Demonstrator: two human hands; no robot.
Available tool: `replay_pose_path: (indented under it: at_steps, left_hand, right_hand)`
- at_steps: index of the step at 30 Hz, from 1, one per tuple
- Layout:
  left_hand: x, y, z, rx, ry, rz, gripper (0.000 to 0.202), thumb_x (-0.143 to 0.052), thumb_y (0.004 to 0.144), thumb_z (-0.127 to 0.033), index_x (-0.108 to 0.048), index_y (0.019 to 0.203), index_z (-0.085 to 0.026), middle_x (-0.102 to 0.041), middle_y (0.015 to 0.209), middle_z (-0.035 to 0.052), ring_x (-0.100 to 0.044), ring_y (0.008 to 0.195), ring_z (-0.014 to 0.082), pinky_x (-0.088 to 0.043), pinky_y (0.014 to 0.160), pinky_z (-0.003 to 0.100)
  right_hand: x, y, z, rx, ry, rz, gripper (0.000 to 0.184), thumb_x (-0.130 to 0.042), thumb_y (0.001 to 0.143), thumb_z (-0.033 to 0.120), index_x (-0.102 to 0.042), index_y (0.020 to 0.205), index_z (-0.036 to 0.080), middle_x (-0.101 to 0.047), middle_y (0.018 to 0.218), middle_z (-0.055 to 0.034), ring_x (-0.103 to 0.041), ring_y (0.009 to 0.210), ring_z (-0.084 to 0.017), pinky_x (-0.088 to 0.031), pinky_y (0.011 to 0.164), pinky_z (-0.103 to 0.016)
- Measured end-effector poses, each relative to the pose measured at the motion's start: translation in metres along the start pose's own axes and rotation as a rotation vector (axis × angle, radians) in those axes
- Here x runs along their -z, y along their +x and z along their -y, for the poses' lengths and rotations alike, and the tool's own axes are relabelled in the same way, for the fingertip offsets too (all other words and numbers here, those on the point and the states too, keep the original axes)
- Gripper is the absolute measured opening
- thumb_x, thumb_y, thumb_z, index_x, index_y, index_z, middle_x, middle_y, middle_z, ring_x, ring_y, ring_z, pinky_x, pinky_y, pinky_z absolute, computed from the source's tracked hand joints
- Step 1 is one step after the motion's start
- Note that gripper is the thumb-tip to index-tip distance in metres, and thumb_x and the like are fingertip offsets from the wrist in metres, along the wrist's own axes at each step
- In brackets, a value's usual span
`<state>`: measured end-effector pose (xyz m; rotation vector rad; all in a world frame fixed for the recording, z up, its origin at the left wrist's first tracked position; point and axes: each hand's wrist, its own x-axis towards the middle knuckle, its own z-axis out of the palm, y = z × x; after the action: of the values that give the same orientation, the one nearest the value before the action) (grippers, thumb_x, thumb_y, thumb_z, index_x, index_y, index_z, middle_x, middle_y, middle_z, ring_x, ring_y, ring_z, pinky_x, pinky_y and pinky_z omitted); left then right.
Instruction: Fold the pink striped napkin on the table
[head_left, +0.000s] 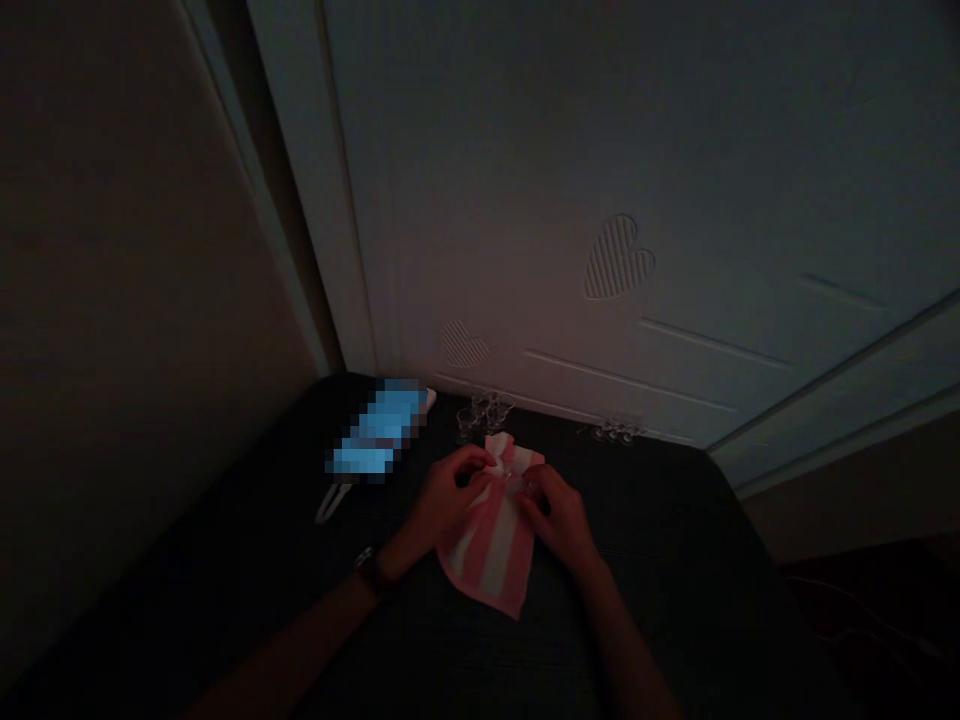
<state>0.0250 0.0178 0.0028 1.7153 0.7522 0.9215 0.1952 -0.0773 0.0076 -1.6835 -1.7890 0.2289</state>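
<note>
A small pink and white striped pouch lies on a dark table in dim light. My left hand is closed in a pinch on the pouch's top left edge. My right hand pinches the top right edge, near the gathered opening. Both hands rest on the table with the pouch between them. A watch sits on my left wrist.
A blue blurred item with a white strap lies at the back left. Small clear shiny pieces and another cluster of clear pieces lie along the pale panel with heart cut-outs behind the table.
</note>
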Motion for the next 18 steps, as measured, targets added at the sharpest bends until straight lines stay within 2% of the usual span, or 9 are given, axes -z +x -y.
replay_pose_path:
  at_steps: [10, 18]
  left_hand:
    - [0.0, -0.003, -0.009, 0.0, 0.047, -0.002, 0.01, -0.053, 0.073, -0.017, -0.057, 0.082, -0.018, -0.062, 0.083, 0.0007, -0.058, 0.081, 0.0152, -0.045, 0.075, 0.028]
    - [0.0, -0.003, -0.012, -0.007, 0.037, -0.002, 0.01, -0.055, 0.073, -0.018, -0.057, 0.083, -0.019, -0.062, 0.084, 0.0004, -0.058, 0.081, 0.0149, -0.045, 0.076, 0.028]
  right_hand:
    - [0.0, 0.0, 0.001, -0.022, 0.006, 0.015, 0.014, -0.05, 0.082, 0.027, -0.052, 0.092, 0.019, -0.053, 0.079, -0.0012, -0.05, 0.066, -0.012, -0.04, 0.061, -0.022]
    - [0.002, -0.001, 0.002, -0.034, 0.026, -0.006, 0.023, -0.046, 0.084, 0.028, -0.051, 0.106, 0.02, -0.057, 0.086, -0.0024, -0.052, 0.067, -0.013, -0.04, 0.062, -0.023]
